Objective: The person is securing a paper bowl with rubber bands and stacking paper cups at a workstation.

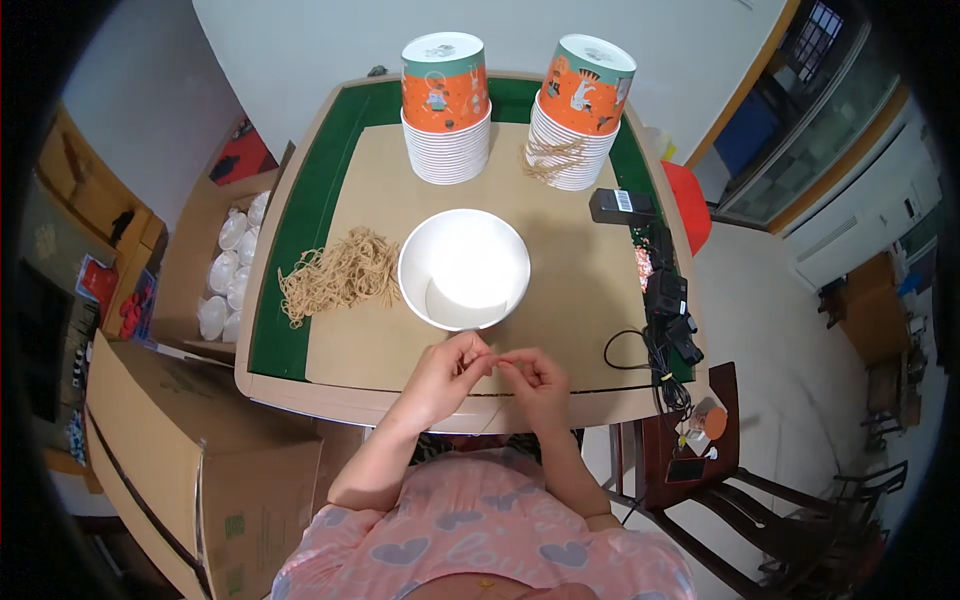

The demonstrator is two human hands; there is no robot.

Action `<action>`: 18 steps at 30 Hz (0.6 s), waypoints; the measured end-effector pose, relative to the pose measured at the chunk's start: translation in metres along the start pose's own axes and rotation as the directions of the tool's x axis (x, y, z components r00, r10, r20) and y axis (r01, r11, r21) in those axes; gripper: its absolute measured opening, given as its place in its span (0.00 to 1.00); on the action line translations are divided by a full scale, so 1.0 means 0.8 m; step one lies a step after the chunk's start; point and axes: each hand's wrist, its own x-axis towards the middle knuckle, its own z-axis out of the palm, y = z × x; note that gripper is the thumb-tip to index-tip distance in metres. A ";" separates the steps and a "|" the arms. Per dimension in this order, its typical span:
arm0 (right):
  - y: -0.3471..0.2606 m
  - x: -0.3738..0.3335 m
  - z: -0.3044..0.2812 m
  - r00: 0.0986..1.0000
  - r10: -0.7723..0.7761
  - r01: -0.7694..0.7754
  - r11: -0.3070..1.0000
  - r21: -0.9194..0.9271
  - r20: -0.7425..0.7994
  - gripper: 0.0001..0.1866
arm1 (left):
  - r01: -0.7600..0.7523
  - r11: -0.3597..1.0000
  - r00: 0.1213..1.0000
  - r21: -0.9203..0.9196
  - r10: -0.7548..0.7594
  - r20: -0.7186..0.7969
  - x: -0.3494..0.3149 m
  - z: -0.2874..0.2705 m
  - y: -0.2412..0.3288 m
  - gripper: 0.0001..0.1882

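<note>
On the tabletop [275, 350], twine strands [556, 155] are being seen on the right bucket stack [580, 118], none on the left bucket stack [446, 108]. An apparently stringless white bucket [464, 265] is being displayed nearer, beside an apparently unused twine heap [345, 275]. Nearest, closed fingertip grips are being held by left hand [447, 378] and right hand [538, 388]; anything gripped cannot be told.

white bucket [464, 262], tan twine [345, 275], orange-and-green patterned tubs [446, 100], pink shirt [490, 530], perhaps grey-hearted.
</note>
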 end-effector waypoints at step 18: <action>0.021 0.049 0.007 0.984 -0.054 0.053 0.999 -0.012 -0.172 0.03 | -0.180 0.836 0.981 0.518 0.111 0.162 0.092 -0.029 0.041 0.08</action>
